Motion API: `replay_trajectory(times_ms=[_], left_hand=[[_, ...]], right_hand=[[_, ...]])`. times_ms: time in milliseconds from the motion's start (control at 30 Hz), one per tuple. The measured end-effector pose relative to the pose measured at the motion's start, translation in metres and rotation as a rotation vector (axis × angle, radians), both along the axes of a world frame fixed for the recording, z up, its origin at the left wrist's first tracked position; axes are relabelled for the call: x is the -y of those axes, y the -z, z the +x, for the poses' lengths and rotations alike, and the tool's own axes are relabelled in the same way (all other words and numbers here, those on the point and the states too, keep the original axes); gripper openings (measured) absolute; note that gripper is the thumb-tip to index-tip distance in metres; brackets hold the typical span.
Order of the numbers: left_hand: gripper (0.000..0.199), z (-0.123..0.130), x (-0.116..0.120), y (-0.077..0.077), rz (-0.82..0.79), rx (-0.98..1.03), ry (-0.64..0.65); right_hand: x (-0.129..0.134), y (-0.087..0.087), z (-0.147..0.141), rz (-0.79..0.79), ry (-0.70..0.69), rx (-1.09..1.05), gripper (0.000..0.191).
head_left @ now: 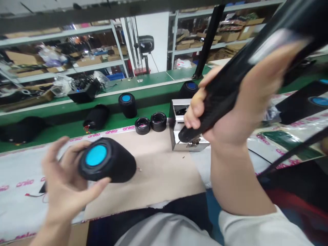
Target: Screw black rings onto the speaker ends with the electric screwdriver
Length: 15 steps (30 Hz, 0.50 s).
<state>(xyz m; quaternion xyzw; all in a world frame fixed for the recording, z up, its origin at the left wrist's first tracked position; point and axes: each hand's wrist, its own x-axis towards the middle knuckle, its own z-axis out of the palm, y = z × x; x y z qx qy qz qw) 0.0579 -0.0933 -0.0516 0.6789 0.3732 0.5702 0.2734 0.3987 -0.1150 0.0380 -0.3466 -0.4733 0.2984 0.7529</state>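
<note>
Our left fingers (57, 153) grasp a black speaker (109, 160), its long axis running rightward from them, while our right hand (230, 112) clenches a black tool (217, 99).

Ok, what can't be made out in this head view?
Long black object in the right hand: far end cut off by the top-right edge, and blurred.
Steel box: inside mostly hidden by the right hand.
Red wire: one end hidden behind the left hand.
Items on the back shelves: too small to identify.
</note>
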Motion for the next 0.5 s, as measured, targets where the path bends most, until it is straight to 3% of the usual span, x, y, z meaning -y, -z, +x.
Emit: replay_trajectory(times_ms=[67,167,267,367,500], left_hand=[[0.126,0.034,0.006,0.017,-0.036,0.019,0.102],[0.115,0.064,0.022,0.044,-0.107,0.010,0.147],[0.113,0.074,0.031,0.059,-0.099,0.010,0.117],[0.112,0.074,0.030,0.062,-0.127,-0.024,0.080],[0.114,0.068,0.027,0.060,-0.145,-0.088,0.153]], right_hand=[[0.009,0.035,0.004,-0.056,-0.084,-0.045,0.063],[0.024,0.087,0.012,-0.060,0.039,-0.125,0.062],[0.031,0.121,0.015,-0.061,0.137,-0.167,0.062],[0.034,0.127,0.014,-0.063,0.193,-0.195,0.063],[0.042,0.091,0.026,-0.032,0.198,-0.223,0.068]])
